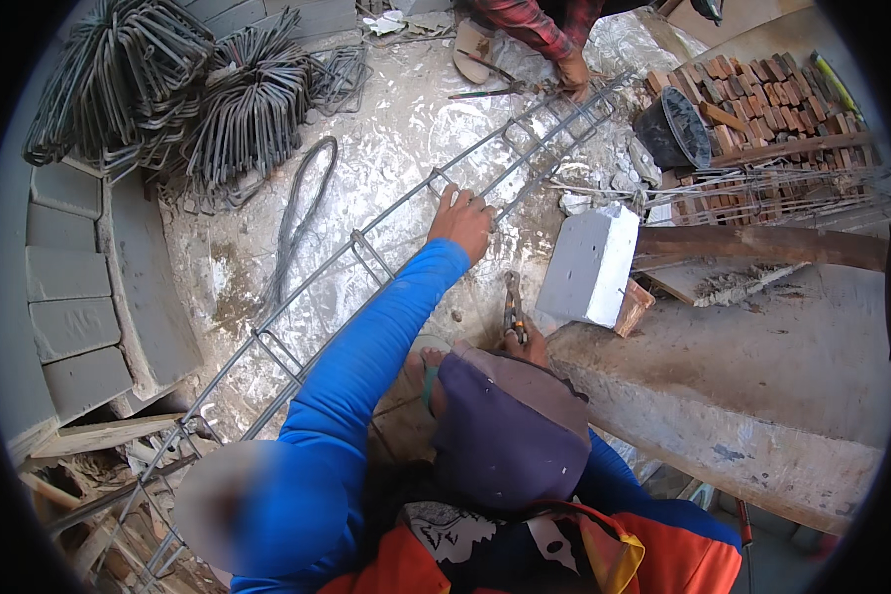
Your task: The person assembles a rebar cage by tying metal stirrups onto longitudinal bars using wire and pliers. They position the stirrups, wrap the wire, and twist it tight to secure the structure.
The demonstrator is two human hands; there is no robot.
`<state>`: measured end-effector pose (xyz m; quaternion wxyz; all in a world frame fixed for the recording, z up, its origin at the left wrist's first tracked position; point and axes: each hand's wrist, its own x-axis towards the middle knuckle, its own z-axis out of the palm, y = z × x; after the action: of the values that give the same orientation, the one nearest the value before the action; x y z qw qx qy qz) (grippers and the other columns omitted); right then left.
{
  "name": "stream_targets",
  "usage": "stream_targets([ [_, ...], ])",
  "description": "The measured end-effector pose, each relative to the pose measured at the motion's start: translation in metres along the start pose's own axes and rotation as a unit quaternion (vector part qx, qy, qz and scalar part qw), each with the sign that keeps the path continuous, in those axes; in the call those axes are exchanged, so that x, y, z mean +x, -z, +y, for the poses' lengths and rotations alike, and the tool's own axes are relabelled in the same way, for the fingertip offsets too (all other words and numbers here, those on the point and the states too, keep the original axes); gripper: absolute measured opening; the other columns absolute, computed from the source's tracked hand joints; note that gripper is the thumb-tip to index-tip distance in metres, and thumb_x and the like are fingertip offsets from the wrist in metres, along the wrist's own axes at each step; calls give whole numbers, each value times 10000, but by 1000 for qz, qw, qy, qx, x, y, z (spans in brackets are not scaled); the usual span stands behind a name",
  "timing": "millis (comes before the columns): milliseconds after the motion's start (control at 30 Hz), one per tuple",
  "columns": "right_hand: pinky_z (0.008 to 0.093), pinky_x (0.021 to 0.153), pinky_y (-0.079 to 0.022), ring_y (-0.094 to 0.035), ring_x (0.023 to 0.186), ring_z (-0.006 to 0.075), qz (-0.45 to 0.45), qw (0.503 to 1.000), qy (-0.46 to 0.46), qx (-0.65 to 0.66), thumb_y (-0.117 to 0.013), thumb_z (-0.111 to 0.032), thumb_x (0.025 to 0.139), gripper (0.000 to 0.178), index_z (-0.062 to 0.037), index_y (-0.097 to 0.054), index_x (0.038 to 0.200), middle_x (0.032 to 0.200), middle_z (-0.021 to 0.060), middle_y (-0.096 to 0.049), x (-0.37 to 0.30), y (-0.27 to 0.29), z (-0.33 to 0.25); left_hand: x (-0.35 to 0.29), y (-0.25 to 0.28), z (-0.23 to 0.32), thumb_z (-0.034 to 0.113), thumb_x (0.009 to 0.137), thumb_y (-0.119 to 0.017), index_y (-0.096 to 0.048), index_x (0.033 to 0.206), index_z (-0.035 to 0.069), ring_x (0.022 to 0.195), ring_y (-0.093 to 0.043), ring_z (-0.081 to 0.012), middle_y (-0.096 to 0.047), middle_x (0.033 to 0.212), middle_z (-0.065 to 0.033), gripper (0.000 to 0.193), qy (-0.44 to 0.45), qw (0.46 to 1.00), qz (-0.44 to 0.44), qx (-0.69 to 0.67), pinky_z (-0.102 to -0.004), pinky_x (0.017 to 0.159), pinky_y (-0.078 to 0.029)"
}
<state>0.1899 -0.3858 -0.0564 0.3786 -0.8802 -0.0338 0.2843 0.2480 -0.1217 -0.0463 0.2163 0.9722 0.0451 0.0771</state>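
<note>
A long cage of steel rebar (356, 239), with square stirrups around its bars, runs from the lower left to the upper right. My left hand (462, 224), at the end of a blue sleeve, has its fingers closed over a stirrup and bar near the middle. In my right hand (530, 346), beside my knee, is a pair of pincers (513, 302), jaws pointing away from me. Part of that hand is hidden behind my leg. At the far end, a co-worker's hand (572, 74), below a red checked sleeve, touches the cage. Another pair of pincers (487, 92) lies near it.
Bundles of bent stirrups (119, 84) and a loop of tie wire (292, 213) lie left. Grey blocks (69, 267) line the left edge. To the right are a pale block (589, 265), a black bucket (663, 129), stacked bricks (762, 99) and a concrete ledge (723, 426).
</note>
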Motion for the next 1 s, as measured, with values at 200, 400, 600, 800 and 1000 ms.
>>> stream_targets([
  [200, 350, 716, -516, -650, 799, 239, 82, 963, 186, -178, -599, -57, 931, 521, -10, -497, 1440, 929, 179, -673, -16, 49, -109, -6, -13, -15, 251, 798, -774, -688, 1211, 122, 1296, -498, -267, -649, 1213, -57, 441, 12, 1000, -8, 25, -503, 1209, -236],
  [400, 623, 1102, -336, -505, 1268, 465, 165, 767, 350, -511, -602, -52, 855, 550, -94, -575, 1403, 1275, 268, -617, 6, 66, -172, 1, -4, -9, 172, 817, -719, -695, 1213, 120, 1327, -488, -251, -653, 1252, -63, 400, 32, 999, -35, -26, -485, 1231, -212],
  [600, 713, 1187, -22, -157, 1522, 470, 46, 730, 287, -619, -633, -181, 851, 454, -243, -689, 1298, 1457, 236, -514, 37, 89, -151, 4, -1, -8, 120, 838, -646, -700, 1207, 115, 1336, -483, -246, -658, 1254, -68, 372, 36, 997, -57, -30, -490, 1244, -185],
  [800, 740, 1170, -44, -172, 1516, 461, 0, 736, 255, -627, -662, -240, 856, 467, -268, -670, 1322, 1484, 201, -498, 38, 79, -162, 0, -6, -12, 87, 846, -609, -712, 1166, 97, 1318, -498, -247, -677, 1214, -68, 336, 39, 998, -45, -33, -497, 1244, -183],
  [1000, 708, 1149, -182, -416, 1375, 436, -34, 720, 213, -660, -506, -126, 934, 459, -258, -642, 1352, 1386, 190, -554, 45, 76, -161, 0, -8, -11, 93, 853, -603, -727, 1128, 104, 1313, -509, -258, -680, 1212, -65, 302, 29, 999, -38, -23, -497, 1244, -181],
])
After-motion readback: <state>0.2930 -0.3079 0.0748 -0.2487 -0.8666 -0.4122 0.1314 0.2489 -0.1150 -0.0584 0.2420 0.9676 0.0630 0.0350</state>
